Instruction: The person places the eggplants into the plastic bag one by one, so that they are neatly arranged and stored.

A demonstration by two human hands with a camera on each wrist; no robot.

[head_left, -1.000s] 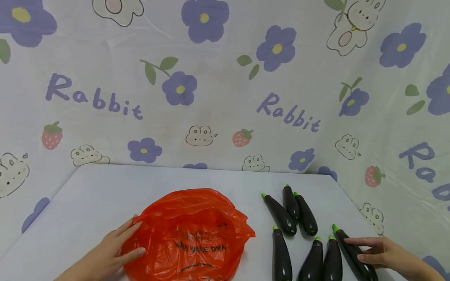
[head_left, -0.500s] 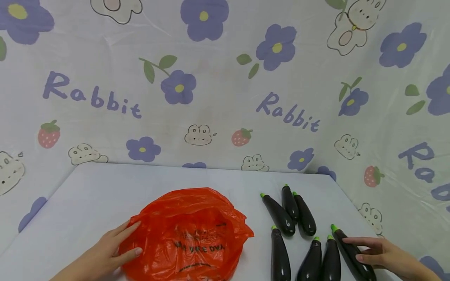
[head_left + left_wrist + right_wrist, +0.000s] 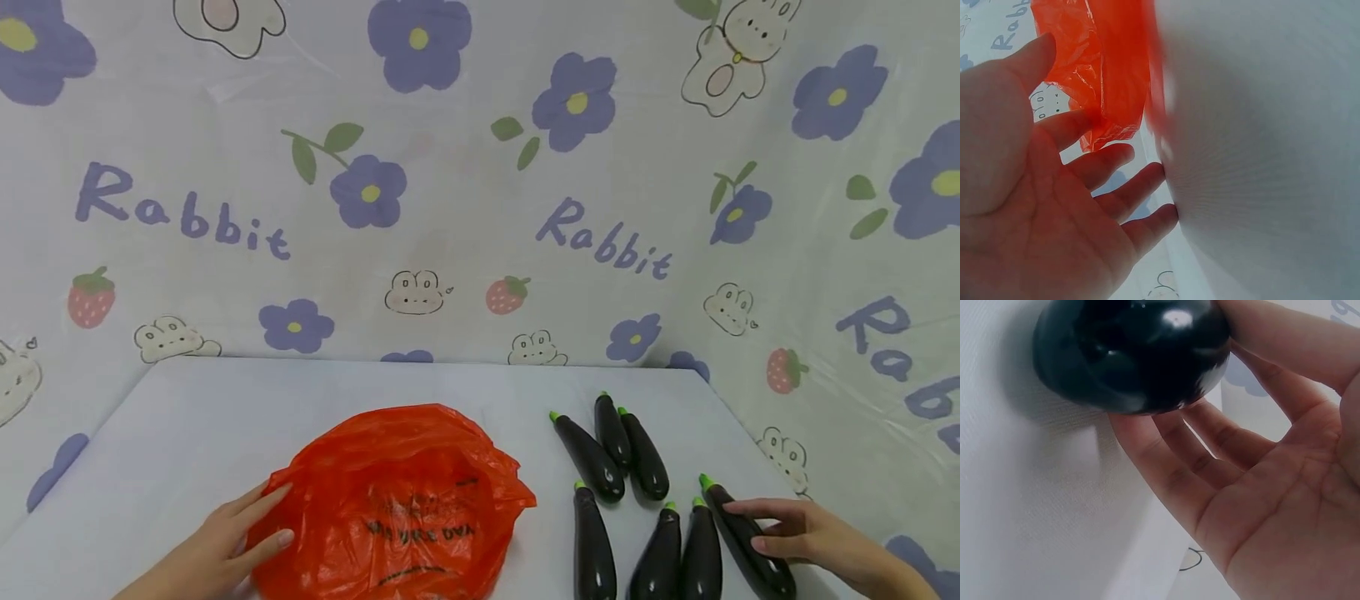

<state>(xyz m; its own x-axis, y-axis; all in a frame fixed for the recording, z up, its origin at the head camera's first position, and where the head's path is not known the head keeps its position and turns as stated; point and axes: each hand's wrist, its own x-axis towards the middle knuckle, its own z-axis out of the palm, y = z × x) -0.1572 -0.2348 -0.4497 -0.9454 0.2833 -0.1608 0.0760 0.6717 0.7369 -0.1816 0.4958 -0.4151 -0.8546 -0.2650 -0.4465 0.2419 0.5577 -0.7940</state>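
Note:
In the head view a red plastic bag (image 3: 390, 508) with dark printing lies on the white table. At its left edge is my left hand (image 3: 213, 533), thumb and fingers spread. The left wrist view shows the index finger against the bag (image 3: 1116, 75), while other fingertips of the left hand (image 3: 1066, 181) touch the tabletop. My right hand (image 3: 817, 533) holds the rightmost eggplant (image 3: 738, 533), dark with a green tip, its thumb and fingers on either side. In the right wrist view the rounded end of that eggplant (image 3: 1129, 356) shows between thumb and fingers (image 3: 1172, 469).
Between bag and right hand lie more eggplants: one alone (image 3: 594, 542), and a close pair (image 3: 660, 554). Farther back is a cluster of three, including a slanted one (image 3: 592, 458). A patterned cloth (image 3: 450, 208) hangs behind the white table (image 3: 247, 400).
The head view has shifted slightly, so everything sits a little farther left. Both hands keep their places at the bag and the eggplant.

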